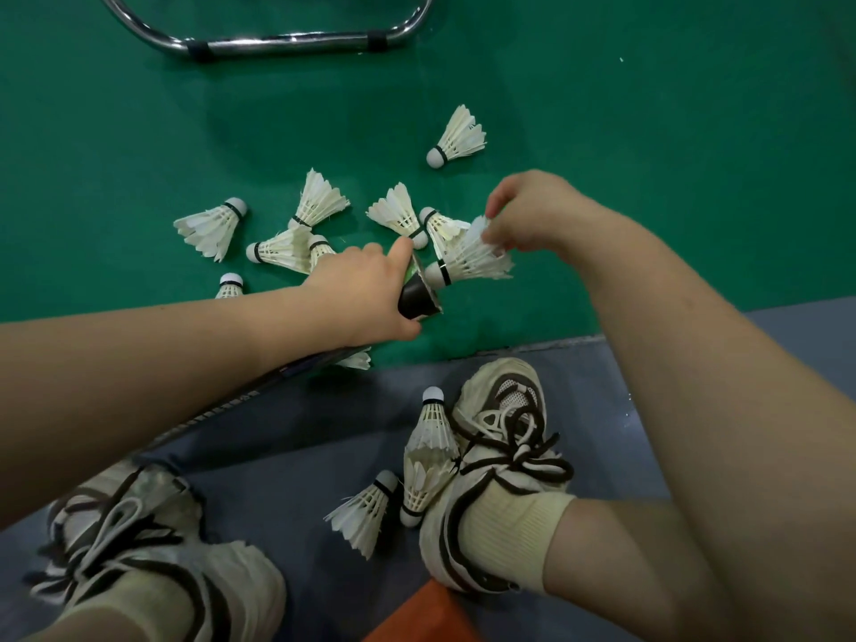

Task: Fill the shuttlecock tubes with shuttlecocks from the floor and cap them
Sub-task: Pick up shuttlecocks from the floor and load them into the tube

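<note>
Shuttlecocks: thirteen; tube (419,296): one

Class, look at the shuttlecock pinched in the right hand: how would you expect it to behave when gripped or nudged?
The shuttlecock probably weighs very little: the right hand lifts it by a fingertip pinch on the feathers. Those feathers look thin and frayed, so a hard squeeze would likely bend or snap them. Nudged on the floor, it would probably pivot around its rounded cork rather than roll straight.

Left hand (366,289) clenched (forearm outstretched); right hand (523,210) pinching, fingers down.
</note>
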A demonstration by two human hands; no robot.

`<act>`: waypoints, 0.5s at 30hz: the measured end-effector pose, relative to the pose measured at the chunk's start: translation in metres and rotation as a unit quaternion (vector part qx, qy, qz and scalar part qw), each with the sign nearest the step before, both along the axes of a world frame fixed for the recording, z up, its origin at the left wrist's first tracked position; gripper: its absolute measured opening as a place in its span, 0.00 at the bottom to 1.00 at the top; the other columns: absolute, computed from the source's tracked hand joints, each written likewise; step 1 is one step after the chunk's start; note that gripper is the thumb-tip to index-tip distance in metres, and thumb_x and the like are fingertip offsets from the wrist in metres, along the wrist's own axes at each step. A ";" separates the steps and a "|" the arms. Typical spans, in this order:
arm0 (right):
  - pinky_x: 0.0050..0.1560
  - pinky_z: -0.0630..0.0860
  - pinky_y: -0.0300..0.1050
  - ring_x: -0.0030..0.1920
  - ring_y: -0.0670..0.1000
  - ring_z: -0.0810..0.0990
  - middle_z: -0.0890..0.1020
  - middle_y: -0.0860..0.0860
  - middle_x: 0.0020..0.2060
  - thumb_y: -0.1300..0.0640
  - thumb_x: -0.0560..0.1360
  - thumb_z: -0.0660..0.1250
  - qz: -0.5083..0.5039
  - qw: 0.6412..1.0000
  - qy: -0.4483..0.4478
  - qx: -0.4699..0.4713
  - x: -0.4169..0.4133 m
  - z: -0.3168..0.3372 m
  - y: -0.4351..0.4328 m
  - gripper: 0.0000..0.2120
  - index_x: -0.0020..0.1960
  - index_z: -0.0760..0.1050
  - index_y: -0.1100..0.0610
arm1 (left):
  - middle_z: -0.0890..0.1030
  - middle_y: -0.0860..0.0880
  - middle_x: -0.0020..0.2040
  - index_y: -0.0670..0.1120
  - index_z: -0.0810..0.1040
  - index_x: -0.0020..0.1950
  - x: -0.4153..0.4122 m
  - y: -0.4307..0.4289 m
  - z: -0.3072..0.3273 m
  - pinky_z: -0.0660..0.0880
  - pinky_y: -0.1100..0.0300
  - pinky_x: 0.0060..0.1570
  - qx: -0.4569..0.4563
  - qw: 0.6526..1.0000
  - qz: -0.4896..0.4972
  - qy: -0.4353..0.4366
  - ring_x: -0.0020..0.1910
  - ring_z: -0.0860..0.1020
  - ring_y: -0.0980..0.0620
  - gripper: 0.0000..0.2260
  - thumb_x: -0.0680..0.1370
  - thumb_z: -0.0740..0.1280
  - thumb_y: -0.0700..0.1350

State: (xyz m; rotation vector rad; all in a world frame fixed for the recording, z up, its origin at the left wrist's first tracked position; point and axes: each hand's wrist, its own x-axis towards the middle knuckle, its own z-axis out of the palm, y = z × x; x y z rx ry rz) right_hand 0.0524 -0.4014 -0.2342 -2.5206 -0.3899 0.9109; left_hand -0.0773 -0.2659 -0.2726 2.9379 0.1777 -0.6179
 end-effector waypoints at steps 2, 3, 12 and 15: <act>0.49 0.77 0.47 0.33 0.49 0.76 0.77 0.49 0.30 0.65 0.69 0.69 0.015 1.000 0.001 0.005 -0.003 0.003 0.008 0.12 0.34 0.71 0.51 | 0.70 0.45 0.44 0.45 0.61 0.61 -0.002 0.004 0.000 0.72 0.51 0.42 -0.003 1.000 0.005 0.002 0.42 0.70 0.44 0.32 0.68 0.68 0.63; 0.49 0.77 0.47 0.33 0.49 0.77 0.77 0.49 0.30 0.65 0.69 0.70 0.016 1.000 0.009 0.016 -0.006 0.003 0.012 0.12 0.35 0.71 0.51 | 0.69 0.46 0.43 0.45 0.61 0.61 -0.004 0.005 -0.001 0.72 0.51 0.43 -0.002 1.000 0.006 0.004 0.42 0.70 0.44 0.31 0.68 0.68 0.63; 0.34 0.76 0.37 0.25 0.43 0.75 0.75 0.52 0.31 0.68 0.77 0.60 -0.020 0.933 0.310 0.179 -0.045 -0.020 0.034 0.10 0.41 0.73 0.56 | 0.70 0.45 0.45 0.45 0.63 0.58 -0.010 0.017 0.000 0.70 0.52 0.42 -0.003 1.000 0.017 -0.019 0.48 0.74 0.41 0.30 0.68 0.68 0.62; 0.38 0.76 0.37 0.34 0.47 0.76 0.75 0.52 0.35 0.70 0.77 0.55 -0.005 0.902 0.387 0.190 -0.045 -0.021 0.035 0.12 0.44 0.74 0.58 | 0.73 0.43 0.48 0.45 0.63 0.57 -0.014 0.024 0.000 0.68 0.53 0.41 -0.002 0.999 0.016 -0.029 0.48 0.75 0.41 0.29 0.68 0.68 0.62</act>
